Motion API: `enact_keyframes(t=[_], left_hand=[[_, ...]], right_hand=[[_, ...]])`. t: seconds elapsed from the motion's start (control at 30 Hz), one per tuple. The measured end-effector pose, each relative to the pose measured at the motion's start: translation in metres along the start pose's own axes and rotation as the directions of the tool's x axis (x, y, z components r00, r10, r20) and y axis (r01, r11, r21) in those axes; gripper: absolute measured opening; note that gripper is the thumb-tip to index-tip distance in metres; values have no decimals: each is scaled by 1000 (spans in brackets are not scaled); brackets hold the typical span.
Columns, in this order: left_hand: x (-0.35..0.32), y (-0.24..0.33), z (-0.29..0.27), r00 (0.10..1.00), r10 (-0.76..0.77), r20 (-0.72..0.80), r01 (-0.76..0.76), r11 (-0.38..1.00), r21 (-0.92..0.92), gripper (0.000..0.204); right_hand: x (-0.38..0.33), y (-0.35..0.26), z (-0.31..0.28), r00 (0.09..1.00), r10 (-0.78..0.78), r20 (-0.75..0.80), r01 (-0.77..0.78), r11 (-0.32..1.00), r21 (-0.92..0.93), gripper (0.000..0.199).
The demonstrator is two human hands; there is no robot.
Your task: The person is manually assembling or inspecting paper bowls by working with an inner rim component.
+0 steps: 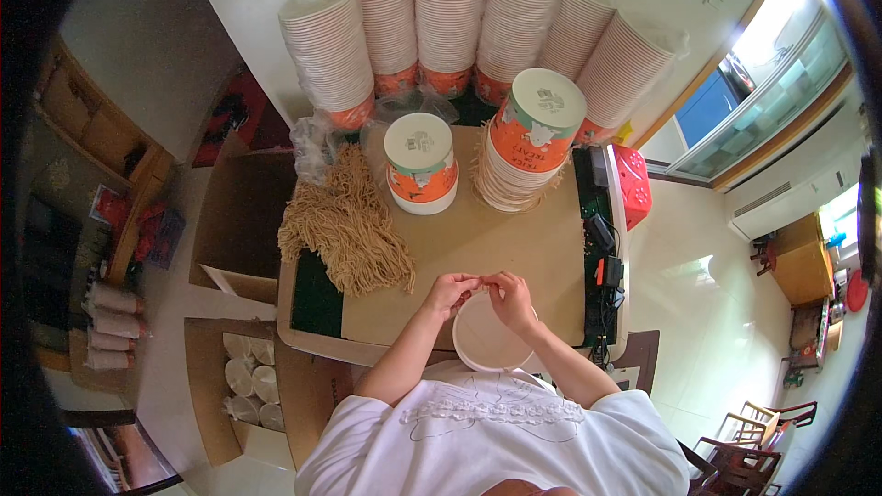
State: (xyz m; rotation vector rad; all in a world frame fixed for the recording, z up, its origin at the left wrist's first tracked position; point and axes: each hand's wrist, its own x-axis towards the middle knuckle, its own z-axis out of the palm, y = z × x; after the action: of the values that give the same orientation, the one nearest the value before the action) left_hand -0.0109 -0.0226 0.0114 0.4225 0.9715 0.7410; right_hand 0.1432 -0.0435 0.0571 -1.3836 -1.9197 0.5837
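Observation:
My left hand (pixel 450 296) and my right hand (pixel 511 298) meet with pinched fingertips at the far rim of a white paper bucket (pixel 493 338). Its open mouth faces up, close to my body at the table's near edge. What the fingertips pinch is too small to make out. Beyond my left hand lies a loose heap of tan cords (pixel 354 225). A short stack of upturned orange and white buckets (pixel 421 165) stands ahead. To its right rises a taller upturned stack (pixel 535 142), with cord loops showing around its lower rims.
Tall plastic-wrapped bucket stacks (pixel 450 18) line the table's back against the wall. A cardboard sheet (pixel 459 243) covers the tabletop. Black power adapters (pixel 602 266) and cables run along the right edge, beside a red basket (pixel 632 186). Left, a carton (pixel 207 386) holds wrapped stacks.

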Motion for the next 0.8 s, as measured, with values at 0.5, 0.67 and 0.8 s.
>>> enact_keyframes(t=[0.5, 0.67, 0.8], left_hand=[[0, -5, 2, 954, 300, 5, -287, 909, 301, 7], [-4, 1, 1, 970, 241, 1, -228, 916, 329, 9], [-5, 2, 0, 979, 204, 1, -194, 928, 318, 10]], right_hand=[[3, 10, 6, 967, 236, 98, -255, 924, 286, 10], [2, 12, 6, 953, 286, 102, -303, 917, 258, 9], [4, 8, 5, 954, 284, 99, -300, 921, 249, 9]])
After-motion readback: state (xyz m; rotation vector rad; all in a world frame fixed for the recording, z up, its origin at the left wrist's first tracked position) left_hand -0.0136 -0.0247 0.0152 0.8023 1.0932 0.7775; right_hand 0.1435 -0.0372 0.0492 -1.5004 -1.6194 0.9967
